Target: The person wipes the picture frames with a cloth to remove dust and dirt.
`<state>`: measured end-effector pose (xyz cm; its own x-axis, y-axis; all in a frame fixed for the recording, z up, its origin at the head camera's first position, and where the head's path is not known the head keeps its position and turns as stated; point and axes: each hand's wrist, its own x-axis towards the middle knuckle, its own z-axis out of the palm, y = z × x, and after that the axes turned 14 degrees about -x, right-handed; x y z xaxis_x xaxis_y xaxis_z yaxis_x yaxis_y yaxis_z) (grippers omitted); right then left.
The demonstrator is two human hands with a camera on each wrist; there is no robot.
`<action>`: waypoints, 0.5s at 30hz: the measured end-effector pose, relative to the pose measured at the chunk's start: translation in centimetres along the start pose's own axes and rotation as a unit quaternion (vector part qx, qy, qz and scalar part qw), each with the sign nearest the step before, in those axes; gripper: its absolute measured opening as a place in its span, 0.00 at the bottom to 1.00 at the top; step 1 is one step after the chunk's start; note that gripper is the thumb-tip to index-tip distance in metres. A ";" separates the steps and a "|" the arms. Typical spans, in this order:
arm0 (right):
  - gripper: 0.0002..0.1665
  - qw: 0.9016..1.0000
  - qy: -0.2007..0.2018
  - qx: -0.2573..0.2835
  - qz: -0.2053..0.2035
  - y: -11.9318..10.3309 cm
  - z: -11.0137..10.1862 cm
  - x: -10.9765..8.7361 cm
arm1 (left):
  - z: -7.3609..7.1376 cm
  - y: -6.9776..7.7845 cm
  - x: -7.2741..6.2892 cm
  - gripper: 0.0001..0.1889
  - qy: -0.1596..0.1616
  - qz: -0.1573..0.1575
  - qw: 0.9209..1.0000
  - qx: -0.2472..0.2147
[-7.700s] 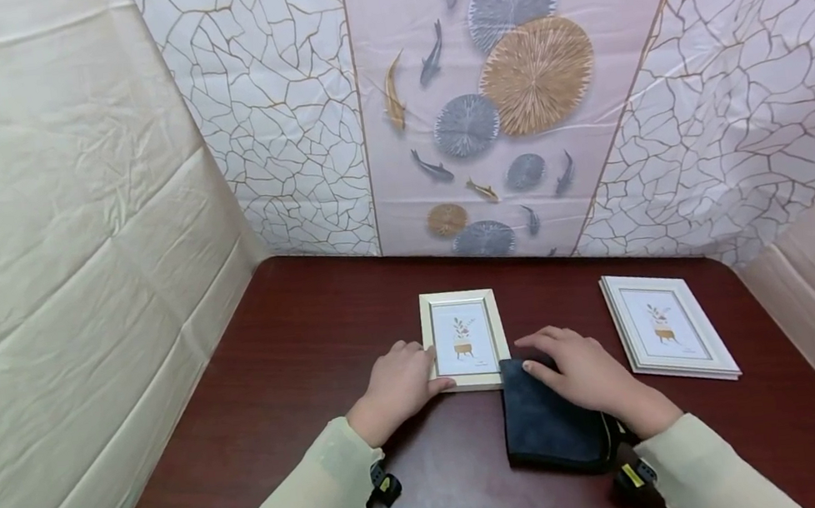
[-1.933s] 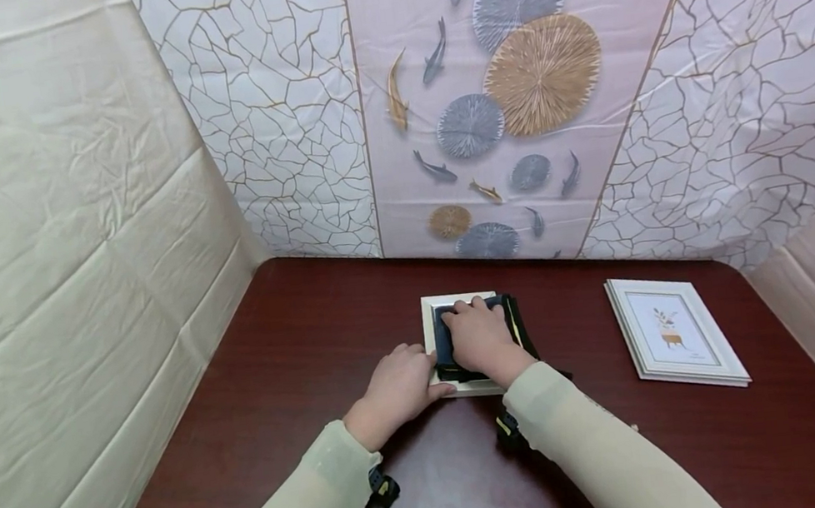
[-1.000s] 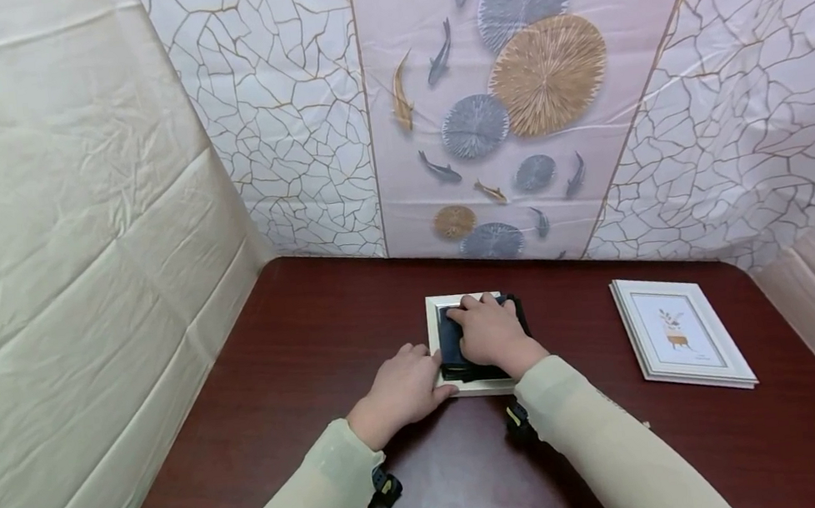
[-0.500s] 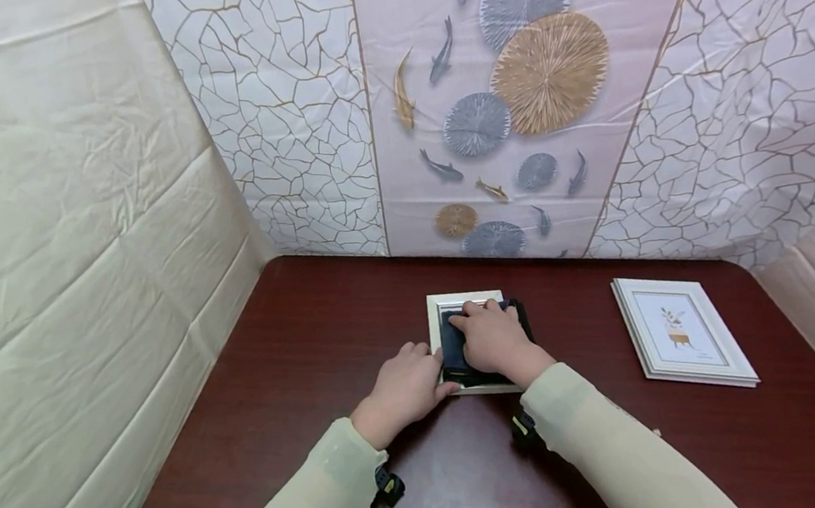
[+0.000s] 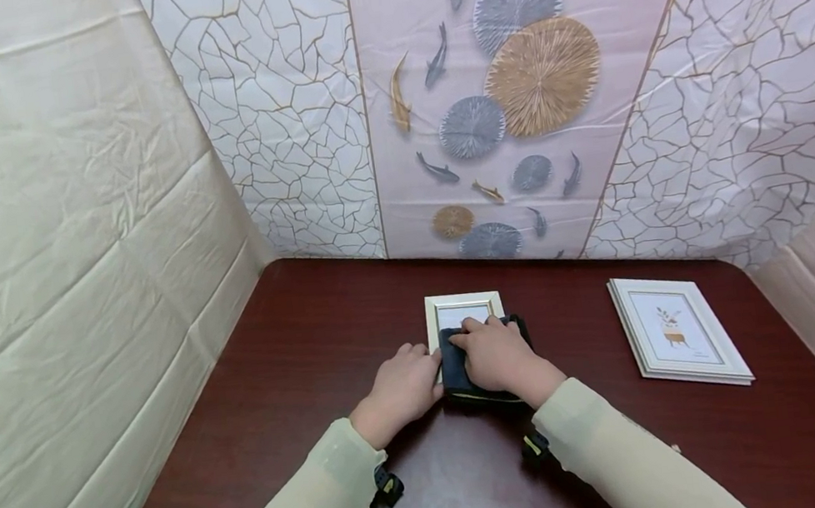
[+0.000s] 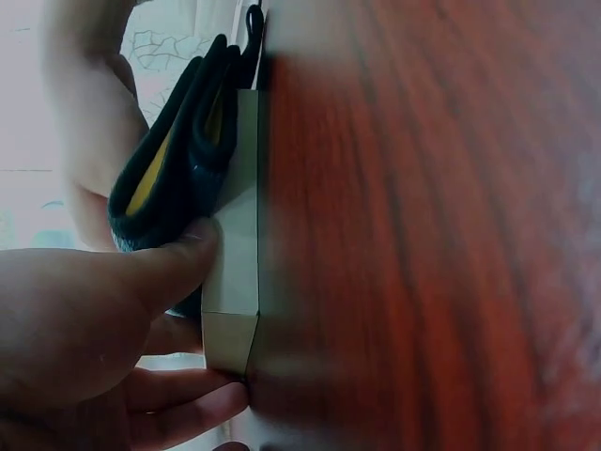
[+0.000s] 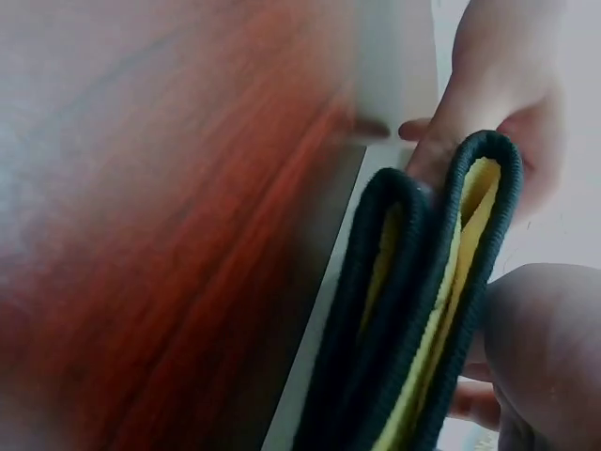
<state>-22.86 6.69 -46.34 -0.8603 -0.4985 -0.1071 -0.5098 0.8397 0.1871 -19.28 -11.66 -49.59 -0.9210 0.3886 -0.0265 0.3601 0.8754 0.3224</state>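
A cream picture frame lies flat on the table, and the top strip of its picture shows in the head view. My left hand grips its lower left corner, the thumb at the near edge and the fingers along the left side. Over the frame's lower part lies a folded dark navy cloth, with yellow showing inside its folds. My right hand holds this cloth down from above, fingertips bent near its far edge. The cloth covers most of the picture and overhangs the near edge.
To the right lie white picture frames, apparently stacked, the top one with a plant picture. They rest on a dark red-brown table. A patterned cloth backdrop rises behind the table, and a cream drape at the left.
The cloth lay beside the frame at first, then came onto the picture, folded under my right hand. Lately it has slid toward me, baring the picture's top. My left hand stays at its corner.
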 end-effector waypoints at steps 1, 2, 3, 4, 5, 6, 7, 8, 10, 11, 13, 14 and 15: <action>0.26 1.000 0.002 0.001 -0.001 0.0 0.0 -0.2 | 0.0 0.0 0.0 0.26 -0.001 -0.001 1.000 0.000; 0.25 1.000 0.004 0.000 -0.003 -0.1 0.1 -0.4 | 0.1 0.0 0.1 0.26 -0.002 -0.001 1.000 0.000; 0.25 1.000 0.006 0.000 -0.003 -0.2 0.1 -0.7 | 0.1 0.0 0.1 0.26 -0.003 -0.002 1.000 -0.002; 0.24 1.000 0.008 -0.002 -0.004 -0.2 0.1 -0.9 | 0.1 0.1 0.1 0.26 -0.004 -0.002 1.000 -0.003; 0.24 1.000 0.008 -0.005 -0.004 -0.3 0.0 -1.2 | 0.2 0.1 0.2 0.26 -0.005 -0.002 1.000 -0.004; 0.24 1.000 0.006 -0.009 -0.005 -0.4 0.0 -1.3 | 0.2 0.0 0.2 0.26 -0.005 -0.002 1.000 -0.006; 0.24 1.000 0.004 -0.014 -0.007 -0.6 0.0 -1.4 | 0.3 0.0 0.2 0.27 -0.006 -0.002 1.000 -0.009; 0.24 1.000 0.001 -0.019 -0.009 -0.7 0.0 -1.5 | 0.3 -0.1 0.2 0.27 -0.006 -0.002 1.000 -0.012; 0.25 0.999 -0.005 -0.029 -0.013 -0.8 0.0 -1.5 | 0.2 -0.2 0.2 0.28 -0.004 -0.002 1.000 -0.018; 0.25 0.999 -0.007 -0.034 -0.015 -0.8 0.0 -1.4 | 0.2 -0.3 0.2 0.29 -0.002 -0.003 1.000 -0.020; 0.26 0.999 -0.008 -0.045 -0.018 -0.7 0.1 -1.2 | 0.1 -0.4 0.3 0.29 0.003 -0.002 1.000 -0.023; 0.26 0.999 -0.007 -0.049 -0.017 -0.7 0.1 -1.0 | 0.1 -0.5 0.2 0.29 0.005 -0.001 1.000 -0.023; 0.27 0.998 -0.006 -0.053 -0.017 -0.5 0.2 -0.8 | 0.1 -0.5 0.2 0.30 0.007 0.001 1.000 -0.023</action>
<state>-21.86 6.70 -46.52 -0.8431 -0.5227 -0.1261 -0.5355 0.7951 0.2847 -19.68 -12.02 -49.83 -0.9221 0.3867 -0.0127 0.3558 0.8604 0.3649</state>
